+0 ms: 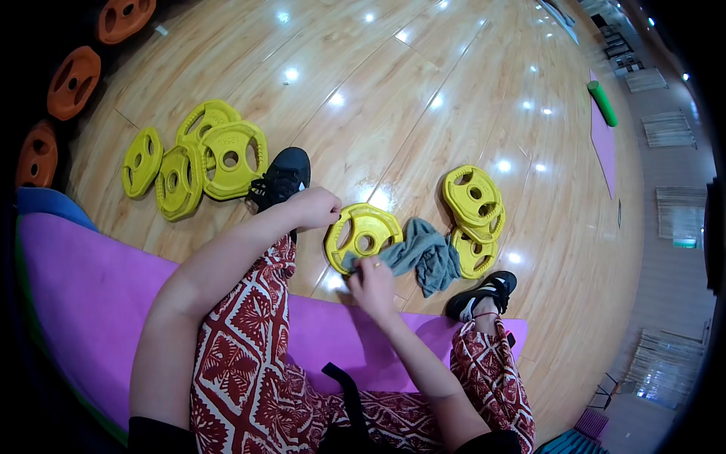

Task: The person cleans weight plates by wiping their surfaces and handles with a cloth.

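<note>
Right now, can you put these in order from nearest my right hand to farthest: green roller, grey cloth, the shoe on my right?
From your right hand:
1. Grey cloth, right by it.
2. Right shoe, off to the right.
3. Green roller, far ahead on the right.

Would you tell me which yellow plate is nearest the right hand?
The lone plate by the right hand; the others lie in groups on either side, farther away.
</note>
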Available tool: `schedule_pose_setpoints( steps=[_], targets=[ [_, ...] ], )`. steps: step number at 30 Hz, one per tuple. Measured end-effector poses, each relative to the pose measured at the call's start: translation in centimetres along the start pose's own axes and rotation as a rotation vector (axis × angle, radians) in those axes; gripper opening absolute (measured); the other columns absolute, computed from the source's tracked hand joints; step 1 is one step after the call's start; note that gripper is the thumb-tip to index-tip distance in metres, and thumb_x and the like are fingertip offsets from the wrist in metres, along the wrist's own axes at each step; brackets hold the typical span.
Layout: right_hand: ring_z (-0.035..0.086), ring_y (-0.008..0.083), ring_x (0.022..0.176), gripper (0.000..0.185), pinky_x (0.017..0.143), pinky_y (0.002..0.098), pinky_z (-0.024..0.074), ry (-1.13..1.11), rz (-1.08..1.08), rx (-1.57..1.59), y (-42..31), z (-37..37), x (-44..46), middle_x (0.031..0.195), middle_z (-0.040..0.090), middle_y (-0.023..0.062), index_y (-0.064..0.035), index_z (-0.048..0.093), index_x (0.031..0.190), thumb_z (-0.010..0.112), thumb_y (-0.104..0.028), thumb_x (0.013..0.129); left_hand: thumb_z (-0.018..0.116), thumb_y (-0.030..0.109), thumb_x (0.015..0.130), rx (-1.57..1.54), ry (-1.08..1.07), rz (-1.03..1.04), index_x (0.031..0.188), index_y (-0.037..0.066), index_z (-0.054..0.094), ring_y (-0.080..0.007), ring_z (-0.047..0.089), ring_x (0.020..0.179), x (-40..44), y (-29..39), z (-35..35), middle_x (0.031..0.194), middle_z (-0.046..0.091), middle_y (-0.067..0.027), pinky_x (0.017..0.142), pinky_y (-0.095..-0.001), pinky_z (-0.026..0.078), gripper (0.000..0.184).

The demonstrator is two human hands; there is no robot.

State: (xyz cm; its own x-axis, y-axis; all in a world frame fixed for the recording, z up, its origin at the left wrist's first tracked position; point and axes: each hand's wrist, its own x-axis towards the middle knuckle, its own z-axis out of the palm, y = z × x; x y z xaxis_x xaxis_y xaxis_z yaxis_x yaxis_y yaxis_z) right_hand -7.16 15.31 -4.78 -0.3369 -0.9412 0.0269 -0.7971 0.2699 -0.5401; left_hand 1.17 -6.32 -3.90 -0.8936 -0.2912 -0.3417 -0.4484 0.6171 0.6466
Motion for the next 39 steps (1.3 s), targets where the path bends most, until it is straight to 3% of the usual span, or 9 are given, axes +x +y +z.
schedule_pose_setpoints(
  steps=[7, 10, 16, 19, 21, 27, 31, 36, 39],
  targets=[
    [0.047, 0.0267, 0.079, 0.021, 0.067, 0.0368, 0.0378, -0.071, -0.168, -0.008, 0.7, -0.1, -1.0, 0.082, 0.047, 0.0100, -0.0074, 0.052, 0.085, 0.057, -0.012, 0.065, 0.050, 0.023, 0.071, 0.041, 0.000, 0.008, 0.074, 0.006, 0.060, -0.0304, 0.057, 0.066, 0.5, -0.4, 0.3, 0.069, 0.058, -0.0148, 0.059, -0.0381, 0.044, 0.020],
    [0.047, 0.0247, 0.083, 0.025, 0.070, 0.0351, 0.0383, -0.278, -0.549, -0.117, 2.4, -3.2, 0.6, 0.088, 0.048, 0.0071, -0.0099, 0.052, 0.092, 0.056, -0.013, 0.068, 0.050, 0.024, 0.071, 0.056, -0.010, -0.003, 0.075, 0.006, 0.061, -0.0301, 0.057, 0.067, 0.6, -0.4, 0.4, 0.071, 0.059, -0.0148, 0.060, -0.0385, 0.045, 0.021],
    [0.048, 0.0236, 0.090, 0.027, 0.077, 0.0337, 0.0396, -0.412, -0.621, -0.161, 4.1, -6.7, 3.3, 0.097, 0.049, 0.0072, -0.0109, 0.052, 0.097, 0.055, -0.015, 0.070, 0.049, 0.048, 0.072, 0.324, -0.294, -0.250, 0.079, 0.006, 0.064, -0.0310, 0.059, 0.074, 0.8, 2.2, 0.2, 0.077, 0.062, -0.0157, 0.065, -0.0387, 0.047, 0.045],
    [0.051, 0.0231, 0.091, 0.029, 0.077, 0.0334, 0.0412, -0.465, -0.652, -0.176, 4.1, -9.1, 4.2, 0.098, 0.052, 0.0079, -0.0095, 0.052, 0.098, 0.055, -0.017, 0.070, 0.048, 0.048, 0.072, 0.323, -0.313, -0.363, 0.089, 0.004, 0.062, -0.0308, 0.058, 0.083, 0.7, 3.9, 0.3, 0.087, 0.061, -0.0168, 0.072, -0.0399, 0.046, 0.049],
    [0.054, 0.0242, 0.088, 0.029, 0.074, 0.0338, 0.0433, -0.836, -0.615, -0.385, 3.8, -11.7, 5.1, 0.094, 0.054, 0.0090, -0.0068, 0.053, 0.097, 0.056, -0.018, 0.070, 0.050, 0.048, 0.072, 0.291, -0.347, -0.343, 0.087, 0.003, 0.062, -0.0310, 0.059, 0.081, 0.8, 4.3, 0.8, 0.085, 0.061, -0.0173, 0.071, -0.0401, 0.046, 0.049],
    [0.056, 0.0287, 0.082, 0.026, 0.071, 0.0368, 0.0449, -0.655, -0.550, 0.005, 6.6, -15.8, 5.1, 0.085, 0.056, 0.0112, -0.0044, 0.054, 0.092, 0.056, -0.017, 0.069, 0.059, 0.046, 0.061, 0.290, -0.137, -0.555, 0.073, 0.001, 0.064, -0.0286, 0.061, 0.067, 1.6, 4.7, 2.0, 0.067, 0.061, -0.0155, 0.062, -0.0358, 0.048, 0.047],
    [0.056, 0.0317, 0.071, 0.015, 0.062, 0.0393, 0.0451, -0.359, -0.105, 0.268, 7.3, -14.4, 6.1, 0.076, 0.058, 0.0147, -0.0031, 0.056, 0.081, 0.050, -0.014, 0.074, 0.062, 0.047, 0.056, 0.113, -0.171, -0.731, 0.073, 0.001, 0.064, -0.0239, 0.061, 0.063, 1.5, 8.5, -0.2, 0.066, 0.062, -0.0134, 0.059, -0.0339, 0.047, 0.049],
    [0.052, 0.0125, 0.062, 0.015, 0.057, 0.0259, 0.0431, -0.039, 0.242, 0.865, 6.5, -12.2, 6.2, 0.070, 0.055, 0.0058, -0.0017, 0.055, 0.089, 0.053, -0.013, 0.078, 0.063, 0.036, 0.065, 0.013, -0.096, -0.561, 0.071, 0.000, 0.063, -0.0184, 0.060, 0.055, 0.2, 13.4, -0.8, 0.060, 0.060, -0.0100, 0.054, -0.0301, 0.047, 0.036],
    [0.048, 0.0074, 0.061, 0.013, 0.055, 0.0228, 0.0417, 0.084, 0.231, 0.915, 6.5, -12.6, 6.5, 0.070, 0.053, 0.0021, -0.0009, 0.054, 0.088, 0.053, -0.011, 0.080, 0.063, 0.027, 0.072, -0.168, -0.051, -0.511, 0.072, 0.001, 0.059, -0.0097, 0.053, 0.049, 0.5, 16.8, -0.4, 0.056, 0.054, -0.0029, 0.047, -0.0229, 0.044, 0.027]
  ],
)
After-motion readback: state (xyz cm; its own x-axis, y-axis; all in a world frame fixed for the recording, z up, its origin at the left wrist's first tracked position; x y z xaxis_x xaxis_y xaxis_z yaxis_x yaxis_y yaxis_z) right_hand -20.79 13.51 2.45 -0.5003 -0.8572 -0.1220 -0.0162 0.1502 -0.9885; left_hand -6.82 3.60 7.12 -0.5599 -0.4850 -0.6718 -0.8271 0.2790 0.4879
